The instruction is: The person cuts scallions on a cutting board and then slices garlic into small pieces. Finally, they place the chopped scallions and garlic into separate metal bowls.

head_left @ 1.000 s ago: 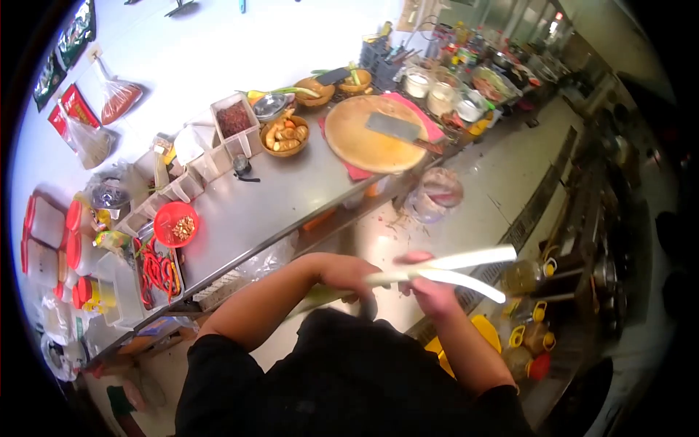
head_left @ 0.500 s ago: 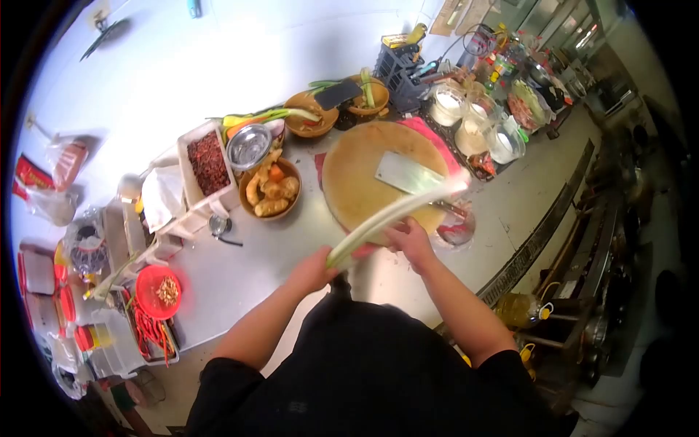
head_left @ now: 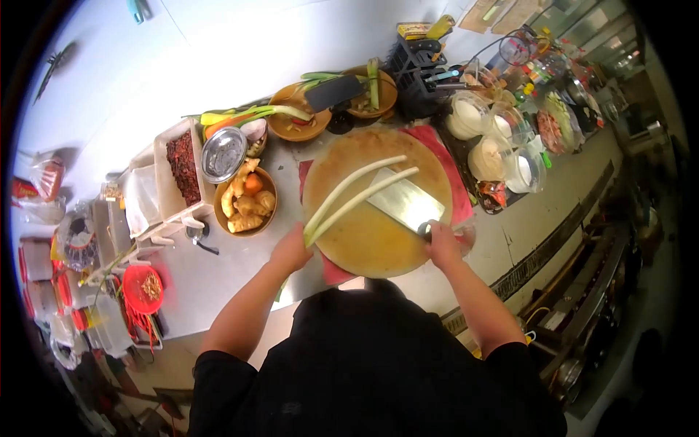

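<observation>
Two long pale scallion stalks [head_left: 354, 177] lie across the round wooden chopping board [head_left: 364, 251], their lower ends gripped in my left hand [head_left: 291, 251]. At the board's right edge my right hand [head_left: 444, 247] is closed around the handle of a cleaver [head_left: 408, 202]. The cleaver's broad blade rests on the board, its upper part close beside the right-hand stalk. Most of the handle is hidden by my fingers. A red cloth [head_left: 460, 195] sticks out from under the board.
Left of the board stand a bowl of ginger [head_left: 251, 211], a metal bowl [head_left: 223, 154] and a bin of dried chillies [head_left: 183, 167]. Behind are scallion bowls [head_left: 291, 131] and a knife rack [head_left: 419, 73]. Seasoning tubs [head_left: 488, 159] stand right.
The scallion stalks have come down from above the board onto it, and now show as two. My right hand has moved right and taken hold of the cleaver's handle.
</observation>
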`<state>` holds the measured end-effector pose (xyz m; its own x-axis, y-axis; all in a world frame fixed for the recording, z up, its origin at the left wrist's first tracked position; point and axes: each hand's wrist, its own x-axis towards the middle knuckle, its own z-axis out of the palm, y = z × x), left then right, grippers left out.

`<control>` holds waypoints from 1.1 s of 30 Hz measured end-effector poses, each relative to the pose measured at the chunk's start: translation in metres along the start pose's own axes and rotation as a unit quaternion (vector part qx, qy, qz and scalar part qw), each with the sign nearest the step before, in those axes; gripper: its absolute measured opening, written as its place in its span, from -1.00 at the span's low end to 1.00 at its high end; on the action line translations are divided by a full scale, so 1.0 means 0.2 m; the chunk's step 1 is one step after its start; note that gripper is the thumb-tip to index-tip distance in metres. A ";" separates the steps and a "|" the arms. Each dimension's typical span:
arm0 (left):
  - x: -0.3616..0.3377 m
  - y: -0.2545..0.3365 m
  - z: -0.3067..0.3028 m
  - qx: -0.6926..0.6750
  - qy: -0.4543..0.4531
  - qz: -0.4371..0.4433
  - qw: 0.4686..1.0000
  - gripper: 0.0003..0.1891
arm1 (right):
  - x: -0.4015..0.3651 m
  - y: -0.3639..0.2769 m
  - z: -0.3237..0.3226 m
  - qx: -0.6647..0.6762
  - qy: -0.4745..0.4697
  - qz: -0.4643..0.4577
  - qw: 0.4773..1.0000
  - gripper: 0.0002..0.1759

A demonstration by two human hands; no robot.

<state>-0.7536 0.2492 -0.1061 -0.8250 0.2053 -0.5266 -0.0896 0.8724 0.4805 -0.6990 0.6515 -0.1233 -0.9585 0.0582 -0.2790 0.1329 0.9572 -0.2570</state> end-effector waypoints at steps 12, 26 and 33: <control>-0.14 0.17 0.24 0.047 0.182 -0.040 0.981 -0.40 | -0.10 0.29 -0.51 0.293 -0.171 0.012 0.941 -0.61; -0.14 0.13 0.28 0.013 0.031 -0.109 0.993 -0.60 | 0.15 -0.63 -0.12 0.223 -0.221 -0.106 0.944 -0.46; -0.16 0.03 0.26 0.012 0.035 -0.059 0.998 -0.52 | 0.16 -0.77 -0.10 0.273 -0.167 -0.124 0.939 -0.45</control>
<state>-0.6987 0.2707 -0.1224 -0.8468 0.0689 -0.5275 -0.1763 0.8992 0.4004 -0.7547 0.5123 -0.0746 -0.8566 -0.3276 -0.3987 0.1122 0.6359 -0.7636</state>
